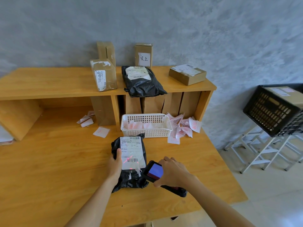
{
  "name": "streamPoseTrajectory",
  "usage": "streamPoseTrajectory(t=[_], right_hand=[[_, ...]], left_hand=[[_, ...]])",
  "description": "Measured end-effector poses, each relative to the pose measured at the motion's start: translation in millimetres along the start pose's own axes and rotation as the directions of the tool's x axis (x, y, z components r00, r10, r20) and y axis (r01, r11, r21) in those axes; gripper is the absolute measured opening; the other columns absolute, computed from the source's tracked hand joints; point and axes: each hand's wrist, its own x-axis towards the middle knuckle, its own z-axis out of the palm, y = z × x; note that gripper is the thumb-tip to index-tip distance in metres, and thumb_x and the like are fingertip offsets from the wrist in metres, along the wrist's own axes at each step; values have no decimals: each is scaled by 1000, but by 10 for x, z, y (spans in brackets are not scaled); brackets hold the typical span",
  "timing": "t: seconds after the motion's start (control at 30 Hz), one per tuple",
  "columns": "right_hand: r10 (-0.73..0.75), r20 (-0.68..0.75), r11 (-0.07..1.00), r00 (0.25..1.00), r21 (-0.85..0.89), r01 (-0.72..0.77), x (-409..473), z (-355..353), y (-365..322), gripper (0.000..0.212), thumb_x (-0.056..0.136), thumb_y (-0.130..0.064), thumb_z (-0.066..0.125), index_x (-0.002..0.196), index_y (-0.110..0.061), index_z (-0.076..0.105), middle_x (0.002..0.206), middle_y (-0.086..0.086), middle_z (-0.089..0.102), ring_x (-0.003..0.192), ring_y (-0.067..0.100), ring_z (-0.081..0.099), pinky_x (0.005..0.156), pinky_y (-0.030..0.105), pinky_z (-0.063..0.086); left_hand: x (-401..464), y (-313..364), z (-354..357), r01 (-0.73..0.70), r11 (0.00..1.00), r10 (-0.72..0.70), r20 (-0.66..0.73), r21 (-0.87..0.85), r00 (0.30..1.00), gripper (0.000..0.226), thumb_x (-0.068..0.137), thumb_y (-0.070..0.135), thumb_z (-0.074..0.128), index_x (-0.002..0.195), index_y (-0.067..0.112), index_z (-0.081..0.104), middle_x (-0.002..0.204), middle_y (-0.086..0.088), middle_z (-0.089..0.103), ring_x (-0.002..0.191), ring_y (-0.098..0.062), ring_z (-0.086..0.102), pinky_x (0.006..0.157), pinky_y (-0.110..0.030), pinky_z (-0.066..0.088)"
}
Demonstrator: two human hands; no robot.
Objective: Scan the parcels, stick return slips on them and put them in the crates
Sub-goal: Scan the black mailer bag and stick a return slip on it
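The left hand point(114, 163) grips the black parcel point(129, 161) lying on the worktop point(49, 161); the right hand point(173, 172), just beside it, grasps the scanner point(154, 172), red light on the parcel's label point(132, 153).

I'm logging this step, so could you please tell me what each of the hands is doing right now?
Left hand: holds the black parcel at its left edge.
Right hand: grips the handheld scanner.

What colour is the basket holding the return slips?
White, a plastic lattice basket on the desk, seen clearly in the head view.
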Motion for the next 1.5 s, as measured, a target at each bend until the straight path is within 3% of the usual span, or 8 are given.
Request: streamPoseTrajectory(t=[0.13, 0.27, 0.47, 0.93, 1.27, 1.5], right_hand=[[-1, -8, 1000, 1000, 12, 1, -15, -15, 12, 80, 71, -61, 69, 132, -14, 47, 123, 1, 49, 113, 22, 44, 82, 33, 43], [9, -8, 1000, 1000, 9, -9, -33, -21, 48, 80, 71, -60, 69, 133, -14, 47, 123, 0, 49, 113, 22, 44, 80, 32, 42], [30, 3, 1000, 1000, -5, -30, -65, -26, 168, 78, 70, -62, 68, 129, -14, 49, 120, 0, 49, 111, 22, 44, 82, 33, 44], [26, 40, 999, 999, -22, -25, -97, -63, 408, 74, 69, -61, 69, 124, -15, 50, 116, 0, 49, 107, 20, 45, 79, 31, 44], [-4, 57, 999, 998, -40, 6, -126, -108, 586, 73, 69, -61, 70, 124, -16, 51, 106, -3, 44, 98, 16, 40, 86, 34, 48], [-18, 25, 999, 1000, -28, 19, -79, -129, 634, 76, 68, -64, 70, 123, -16, 50, 105, -4, 43, 99, 16, 41, 83, 32, 46]], left_hand=[[-7, -1, 11, 8, 1000, -8, -9, 0, 1000, 49, 102, 41, 40, 135, 5, 48, 118, -6, 56, 100, -18, 47, 83, -33, 35], [4, 1, 20, 4, 1000, -4, -10, 0, 1000, 51, 102, 42, 41, 139, 6, 45, 137, -11, 52, 122, -29, 48, 89, -33, 36], [25, -8, 32, 3, 1000, -3, -8, 19, 1000, 55, 101, 45, 41, 139, 6, 44, 138, -12, 53, 125, -31, 49, 93, -35, 38], [5, 31, 47, 6, 1000, -5, -27, 26, 1000, 50, 100, 47, 41, 133, 11, 50, 130, -11, 59, 117, -31, 54, 89, -37, 42], [-150, 99, 135, -23, 999, 25, -69, 30, 997, 50, 102, 41, 40, 135, 4, 47, 132, -16, 57, 121, -34, 52, 87, -34, 39], [-187, 82, 149, -18, 1000, 19, -70, 20, 997, 48, 101, 43, 41, 129, 6, 51, 124, -15, 61, 106, -30, 57, 82, -34, 41]])
